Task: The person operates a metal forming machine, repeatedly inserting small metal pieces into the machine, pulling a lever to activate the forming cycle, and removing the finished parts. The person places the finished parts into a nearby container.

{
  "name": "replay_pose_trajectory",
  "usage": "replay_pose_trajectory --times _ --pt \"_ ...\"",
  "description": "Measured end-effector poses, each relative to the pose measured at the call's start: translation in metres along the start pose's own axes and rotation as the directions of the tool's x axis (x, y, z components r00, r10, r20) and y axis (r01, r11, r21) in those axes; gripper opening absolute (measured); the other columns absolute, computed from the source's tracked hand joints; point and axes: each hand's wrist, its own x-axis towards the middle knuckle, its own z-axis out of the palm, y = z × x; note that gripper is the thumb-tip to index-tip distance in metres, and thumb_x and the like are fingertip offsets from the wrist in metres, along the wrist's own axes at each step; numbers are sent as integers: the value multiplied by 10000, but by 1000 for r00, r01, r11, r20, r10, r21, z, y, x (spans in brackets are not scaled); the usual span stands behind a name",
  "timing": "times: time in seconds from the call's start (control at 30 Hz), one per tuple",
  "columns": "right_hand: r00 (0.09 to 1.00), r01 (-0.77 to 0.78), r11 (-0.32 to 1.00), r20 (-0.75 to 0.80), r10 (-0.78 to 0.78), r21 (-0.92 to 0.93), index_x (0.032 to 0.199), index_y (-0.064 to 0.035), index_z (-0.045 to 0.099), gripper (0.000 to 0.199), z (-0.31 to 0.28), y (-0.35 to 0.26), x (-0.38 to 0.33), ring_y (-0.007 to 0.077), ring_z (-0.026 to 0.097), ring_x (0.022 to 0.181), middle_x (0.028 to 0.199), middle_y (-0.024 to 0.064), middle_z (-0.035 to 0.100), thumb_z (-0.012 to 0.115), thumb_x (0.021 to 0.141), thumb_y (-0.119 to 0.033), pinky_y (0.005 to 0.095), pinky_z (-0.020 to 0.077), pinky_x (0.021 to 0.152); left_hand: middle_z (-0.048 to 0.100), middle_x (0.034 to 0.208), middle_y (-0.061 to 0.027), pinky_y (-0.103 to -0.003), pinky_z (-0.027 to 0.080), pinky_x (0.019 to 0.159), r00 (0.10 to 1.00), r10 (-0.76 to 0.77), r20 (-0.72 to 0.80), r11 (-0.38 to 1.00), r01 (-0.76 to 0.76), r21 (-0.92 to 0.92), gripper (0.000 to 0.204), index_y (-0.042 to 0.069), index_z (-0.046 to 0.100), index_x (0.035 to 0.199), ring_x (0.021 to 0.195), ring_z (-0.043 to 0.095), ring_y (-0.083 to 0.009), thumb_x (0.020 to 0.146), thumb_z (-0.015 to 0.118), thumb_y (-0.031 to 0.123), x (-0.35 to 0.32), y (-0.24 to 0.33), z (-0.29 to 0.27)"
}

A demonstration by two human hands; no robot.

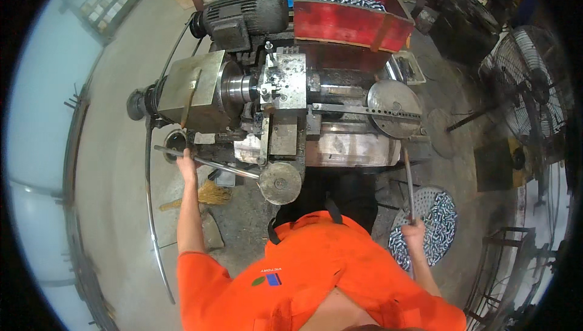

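1. While both hands grip bare metal levers, the left hand point(187, 165), at nine o'clock from the middle of the view, is curled round the left lever point(223, 167) near its free end.
2. This left lever's long axis lies nearly crosswise: the free end points between nine and ten o'clock, tilting slightly away from the person, and the other end meets a round metal hub point(280, 184) between three and four o'clock of the hand.
3. At four o'clock, the right hand point(414, 231) is wrapped in a fist round the right lever point(409, 180), low on the part that shows.
4. Its long axis runs almost straight from twelve to six o'clock, the upper end by a large metal disc point(388, 96); where the lower end stops cannot be told.
5. Beyond the right hand, a perforated basket point(427, 197) holds small shiny metal pieces point(442, 222).
6. Between twelve and one o'clock stands a red box point(346, 25) of similar pieces; a ribbed motor point(261, 12) sits between eleven and twelve.
7. Near eight o'clock, a straw broom point(214, 194) lies on the floor point(130, 209).
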Motion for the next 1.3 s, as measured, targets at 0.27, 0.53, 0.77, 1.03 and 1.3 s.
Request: replay_pose_trajectory --times 0.27,0.53,0.77,1.03,1.3 --pt "997 68 998 42 -67 -12 880 -1 607 328 13 -23 -19 149 473 613 665 33 512 564 586 -140 272 377 558 594 783 -204 -363 546 413 997 -79 21 990 76 117 366 -97 473 970 499 609 -271 856 506 250 -2 3 -2" --pt "983 150 926 -50 -178 -348 863 -9 594 288 -43 22 52 361 536 537 605 207 555 573 612 -148 414 436 515 535 551 -165 -364 501 356 963 -258 73 929 227 293 404 -85 481 810 429 588 -305 864 516 314 10 8 -22" --pt "850 -110 309 -250 -463 -945 1155 -29 547 551 -146 32 232 325 555 999 1041 176 589 625 682 -301 417 453 828 583 643 -155 -341 500 392 937 -283 206 945 234 230 397 -47 492 911 441 586 -260 876 502 348 15 1 -1" --pt "577 426 620 -330 -747 -659 1337 -21 367 783 -2 -36 171 395 402 1208 1329 232 405 626 627 -224 429 261 1055 636 826 -122 -343 495 624 954 -199 225 912 97 398 485 5 577 1008 682 632 -218 864 520 464 14 -57 -67" --pt "920 377 839 49 -390 -392 1076 -32 611 503 61 5 89 342 564 1019 1109 212 580 615 580 -115 367 446 885 653 830 -168 -424 501 674 864 -200 463 35 -466 884 471 55 612 997 829 633 -335 805 562 482 -21 -82 -9"
